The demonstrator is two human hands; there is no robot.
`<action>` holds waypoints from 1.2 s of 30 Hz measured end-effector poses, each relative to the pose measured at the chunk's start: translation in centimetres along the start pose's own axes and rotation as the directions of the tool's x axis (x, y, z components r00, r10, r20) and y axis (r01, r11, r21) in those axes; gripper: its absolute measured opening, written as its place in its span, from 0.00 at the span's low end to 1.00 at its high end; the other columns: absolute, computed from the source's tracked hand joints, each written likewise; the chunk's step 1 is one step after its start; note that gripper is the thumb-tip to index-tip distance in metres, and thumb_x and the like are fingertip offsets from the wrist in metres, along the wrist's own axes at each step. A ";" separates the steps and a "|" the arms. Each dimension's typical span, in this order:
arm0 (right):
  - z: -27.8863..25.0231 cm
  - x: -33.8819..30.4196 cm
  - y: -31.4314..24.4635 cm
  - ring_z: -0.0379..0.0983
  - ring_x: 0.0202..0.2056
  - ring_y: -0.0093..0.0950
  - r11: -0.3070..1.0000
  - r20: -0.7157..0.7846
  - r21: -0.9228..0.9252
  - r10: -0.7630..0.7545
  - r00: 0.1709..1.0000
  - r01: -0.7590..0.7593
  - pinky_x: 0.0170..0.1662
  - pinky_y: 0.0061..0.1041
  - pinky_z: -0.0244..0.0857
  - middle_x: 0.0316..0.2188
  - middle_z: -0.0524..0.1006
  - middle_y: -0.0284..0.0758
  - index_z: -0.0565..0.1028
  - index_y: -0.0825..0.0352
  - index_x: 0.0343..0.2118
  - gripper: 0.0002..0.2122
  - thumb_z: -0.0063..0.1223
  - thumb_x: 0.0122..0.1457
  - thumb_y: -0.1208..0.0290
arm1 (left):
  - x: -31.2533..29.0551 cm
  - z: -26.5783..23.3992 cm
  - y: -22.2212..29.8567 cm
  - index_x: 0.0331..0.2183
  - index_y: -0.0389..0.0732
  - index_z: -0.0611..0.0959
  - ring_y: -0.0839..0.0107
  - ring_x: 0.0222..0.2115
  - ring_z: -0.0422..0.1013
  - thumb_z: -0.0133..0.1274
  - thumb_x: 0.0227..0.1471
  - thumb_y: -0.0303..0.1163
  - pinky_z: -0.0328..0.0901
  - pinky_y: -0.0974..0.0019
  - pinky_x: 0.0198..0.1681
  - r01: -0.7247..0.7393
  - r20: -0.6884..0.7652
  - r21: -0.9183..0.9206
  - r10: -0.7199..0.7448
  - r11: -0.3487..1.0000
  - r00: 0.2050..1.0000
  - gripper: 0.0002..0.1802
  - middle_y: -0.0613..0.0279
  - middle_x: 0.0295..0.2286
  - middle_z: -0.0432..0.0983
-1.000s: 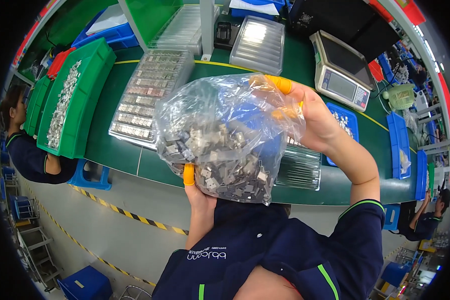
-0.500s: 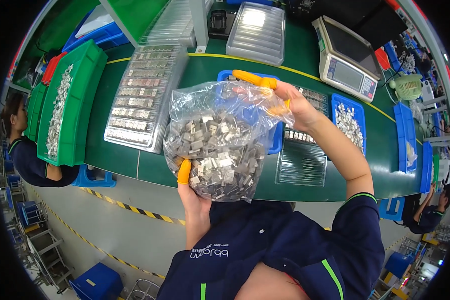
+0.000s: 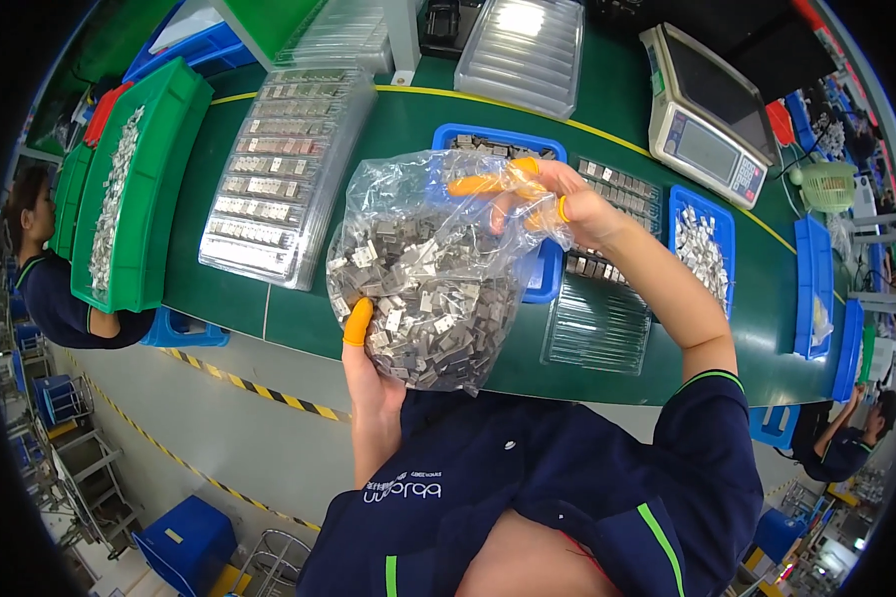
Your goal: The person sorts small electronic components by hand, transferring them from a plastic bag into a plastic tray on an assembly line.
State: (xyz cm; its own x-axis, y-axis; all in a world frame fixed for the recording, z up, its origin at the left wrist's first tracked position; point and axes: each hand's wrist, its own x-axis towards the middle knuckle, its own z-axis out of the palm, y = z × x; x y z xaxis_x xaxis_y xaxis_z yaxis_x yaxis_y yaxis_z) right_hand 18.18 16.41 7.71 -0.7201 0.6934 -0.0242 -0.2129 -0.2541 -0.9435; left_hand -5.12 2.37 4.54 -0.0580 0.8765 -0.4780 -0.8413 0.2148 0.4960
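Observation:
A clear plastic bag (image 3: 428, 318) full of small silvery metal parts is held over the near edge of the green table. My left hand (image 3: 370, 383) supports its lower left side, the thumb in an orange finger cot pressing on the plastic; the other fingers are hidden behind the bag. My right hand (image 3: 577, 209), also wearing orange finger cots, grips the bag's upper right edge near the mouth, with one finger stretched across the plastic. Partly hidden behind the bag lies a blue tray (image 3: 546, 291) with metal parts in it.
Right of the bag are a clear blister tray (image 3: 627, 194) of parts, a clear ridged tray (image 3: 597, 333), a blue tray (image 3: 732, 224) of loose parts and a scale (image 3: 707, 149). Stacked filled trays (image 3: 279, 189) and a green bin (image 3: 159, 199) stand left, near another person (image 3: 55, 298).
My right hand's fingers have shifted lower and curled inward at the bag's upper edge. The bag has tilted a little and its parts have shifted. The whole view has moved slightly.

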 end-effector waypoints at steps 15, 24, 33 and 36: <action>7.7 2.0 -5.0 0.63 0.10 0.19 0.945 0.244 0.211 0.195 0.950 -0.249 0.19 0.18 0.63 0.30 0.72 0.38 0.62 0.73 0.43 0.25 0.46 0.50 0.56 | -1.7 -2.6 0.2 0.47 0.37 0.66 0.62 0.44 0.66 0.40 0.53 0.41 0.63 0.59 0.45 -0.003 0.105 -0.166 0.021 0.986 0.994 0.24 0.55 0.44 0.66; 13.8 0.7 -9.4 0.64 0.15 0.14 0.951 0.223 -0.298 -0.013 0.975 0.081 0.16 0.11 0.57 0.33 0.76 0.39 0.59 0.70 0.52 0.26 0.39 0.46 0.84 | -1.8 -5.1 -0.6 0.49 0.40 0.64 0.61 0.47 0.62 0.41 0.52 0.46 0.60 0.56 0.49 -0.022 0.256 -0.168 0.065 0.985 0.965 0.26 0.57 0.47 0.63; 17.9 -1.0 -13.8 0.71 0.17 0.24 0.958 0.396 0.026 -0.273 0.876 0.287 0.17 0.16 0.64 0.28 0.74 0.45 0.58 0.76 0.50 0.25 0.50 0.47 0.78 | -0.9 -5.3 -0.2 0.51 0.40 0.62 0.58 0.47 0.62 0.48 0.44 0.54 0.60 0.54 0.49 -0.022 0.542 -0.336 0.212 0.942 0.813 0.38 0.53 0.47 0.62; 19.8 -1.5 -15.0 0.71 0.39 0.26 0.972 0.216 0.232 -0.004 0.976 -0.048 0.38 0.14 0.65 0.40 0.72 0.48 0.53 0.73 0.54 0.30 0.51 0.47 0.85 | -1.1 -4.9 -0.4 0.51 0.40 0.61 0.58 0.47 0.62 0.49 0.44 0.54 0.60 0.54 0.49 -0.053 0.535 -0.327 0.231 0.943 0.813 0.39 0.52 0.48 0.62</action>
State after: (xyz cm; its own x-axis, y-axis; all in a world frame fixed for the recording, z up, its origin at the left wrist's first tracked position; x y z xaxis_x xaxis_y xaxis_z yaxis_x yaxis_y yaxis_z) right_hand 9.38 5.83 28.40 -0.8451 0.5321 0.0515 -0.3258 -0.4363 -0.8387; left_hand -7.37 -0.77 1.33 0.0456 0.9925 0.1138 -0.9666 0.0150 0.2560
